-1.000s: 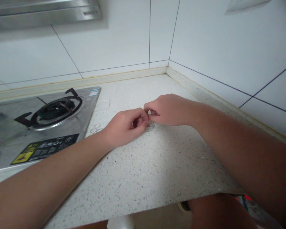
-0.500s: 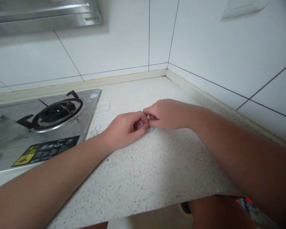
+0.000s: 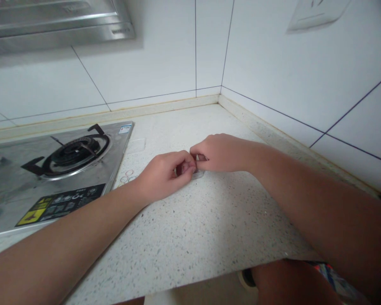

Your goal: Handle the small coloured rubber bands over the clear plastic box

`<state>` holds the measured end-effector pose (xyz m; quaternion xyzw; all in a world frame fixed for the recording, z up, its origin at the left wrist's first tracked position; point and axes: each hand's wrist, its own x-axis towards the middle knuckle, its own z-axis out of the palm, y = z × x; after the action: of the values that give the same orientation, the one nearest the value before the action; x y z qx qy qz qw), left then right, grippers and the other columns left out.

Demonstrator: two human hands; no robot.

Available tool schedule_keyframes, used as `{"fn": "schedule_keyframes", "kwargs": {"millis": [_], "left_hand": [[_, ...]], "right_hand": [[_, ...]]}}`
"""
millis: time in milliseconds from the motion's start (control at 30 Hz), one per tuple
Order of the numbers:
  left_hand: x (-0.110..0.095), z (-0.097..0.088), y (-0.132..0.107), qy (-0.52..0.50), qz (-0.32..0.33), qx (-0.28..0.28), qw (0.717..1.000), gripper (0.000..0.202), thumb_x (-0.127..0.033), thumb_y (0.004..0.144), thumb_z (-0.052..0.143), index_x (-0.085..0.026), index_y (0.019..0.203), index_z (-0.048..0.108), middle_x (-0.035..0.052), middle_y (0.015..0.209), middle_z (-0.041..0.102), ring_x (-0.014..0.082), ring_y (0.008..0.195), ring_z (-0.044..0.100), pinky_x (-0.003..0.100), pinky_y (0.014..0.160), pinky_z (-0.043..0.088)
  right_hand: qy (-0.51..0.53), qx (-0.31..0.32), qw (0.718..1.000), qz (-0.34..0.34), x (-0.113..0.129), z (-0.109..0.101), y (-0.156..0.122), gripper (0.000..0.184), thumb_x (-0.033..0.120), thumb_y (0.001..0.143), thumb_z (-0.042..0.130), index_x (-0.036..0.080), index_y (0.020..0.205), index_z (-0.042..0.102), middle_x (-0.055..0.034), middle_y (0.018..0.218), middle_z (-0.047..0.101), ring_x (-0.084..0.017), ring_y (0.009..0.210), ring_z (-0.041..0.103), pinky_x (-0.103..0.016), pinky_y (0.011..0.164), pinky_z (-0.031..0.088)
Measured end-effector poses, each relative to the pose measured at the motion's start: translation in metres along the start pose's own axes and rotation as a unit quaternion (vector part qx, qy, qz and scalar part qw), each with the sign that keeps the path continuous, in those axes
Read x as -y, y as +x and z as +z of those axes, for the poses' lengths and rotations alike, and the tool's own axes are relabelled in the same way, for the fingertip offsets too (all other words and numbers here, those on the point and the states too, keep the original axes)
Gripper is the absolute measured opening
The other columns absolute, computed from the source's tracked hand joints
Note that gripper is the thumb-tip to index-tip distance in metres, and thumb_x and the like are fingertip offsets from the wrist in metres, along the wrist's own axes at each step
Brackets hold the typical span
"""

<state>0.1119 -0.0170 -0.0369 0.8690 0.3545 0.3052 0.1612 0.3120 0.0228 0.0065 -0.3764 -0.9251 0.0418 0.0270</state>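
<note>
Both hands meet over the middle of a speckled white countertop (image 3: 209,220). My left hand (image 3: 165,174) is curled, thumb and fingers pinched together. My right hand (image 3: 220,151) is also closed, fingertips touching those of the left. Between and under the fingertips lies a small clear plastic piece (image 3: 198,173), mostly hidden by the fingers; both hands seem to pinch it. Several small thin rings (image 3: 127,177) lie on the counter just left of my left hand.
A steel gas hob (image 3: 51,169) with a black burner grate (image 3: 70,151) sits at the left. A flat clear piece (image 3: 136,145) lies beside the hob. White tiled walls form a corner behind. A range hood (image 3: 60,21) hangs upper left. A wall socket (image 3: 317,15) is upper right.
The hands have stayed pinched together at the same spot; only the view has shifted slightly, so the scene sits a little lower and to the left.
</note>
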Motion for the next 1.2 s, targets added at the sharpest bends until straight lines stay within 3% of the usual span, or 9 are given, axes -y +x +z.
{"fn": "schedule_keyframes", "kwargs": {"millis": [433,600,833,1200], "left_hand": [[-0.0005,0.0007,-0.0001,0.011,-0.006,0.001,1.000,0.005,-0.019,0.087,0.059,-0.018,0.088,0.064,-0.0031,0.071,0.062,0.0083,0.059,0.054,0.022,0.056,0.042],[0.0004,0.0001,0.0008,0.034,-0.014,-0.049,0.998,0.008,-0.018,0.087,0.059,-0.018,0.094,0.062,-0.0002,0.077,0.063,0.0114,0.069,0.057,0.024,0.060,0.046],[0.0017,-0.0022,0.0038,0.063,0.005,-0.109,0.992,0.004,-0.015,0.085,0.060,-0.019,0.087,0.062,0.0032,0.083,0.063,0.0160,0.080,0.058,0.026,0.061,0.047],[0.0030,-0.0034,0.0035,0.063,-0.007,-0.102,0.993,0.016,-0.028,0.090,0.062,-0.020,0.103,0.069,0.0055,0.099,0.072,0.0178,0.084,0.062,0.032,0.071,0.052]], "right_hand": [[0.022,-0.007,1.000,0.015,0.0025,-0.0037,-0.0005,0.020,0.036,0.079,0.055,0.023,0.077,0.071,-0.0018,0.068,0.066,-0.013,0.056,0.044,-0.029,0.056,0.025],[0.042,-0.018,0.999,0.004,0.0009,-0.0015,0.0002,0.021,0.036,0.081,0.054,0.022,0.074,0.067,-0.0018,0.067,0.065,-0.012,0.056,0.043,-0.029,0.056,0.025],[0.067,-0.032,0.997,0.005,0.0000,-0.0002,0.0000,0.020,0.036,0.082,0.054,0.021,0.072,0.064,-0.0001,0.066,0.063,-0.011,0.056,0.042,-0.029,0.057,0.026],[0.096,-0.064,0.993,0.016,-0.0044,-0.0009,0.0017,0.020,0.033,0.082,0.053,0.019,0.073,0.064,0.0010,0.066,0.059,-0.010,0.059,0.041,-0.028,0.059,0.025]]}}
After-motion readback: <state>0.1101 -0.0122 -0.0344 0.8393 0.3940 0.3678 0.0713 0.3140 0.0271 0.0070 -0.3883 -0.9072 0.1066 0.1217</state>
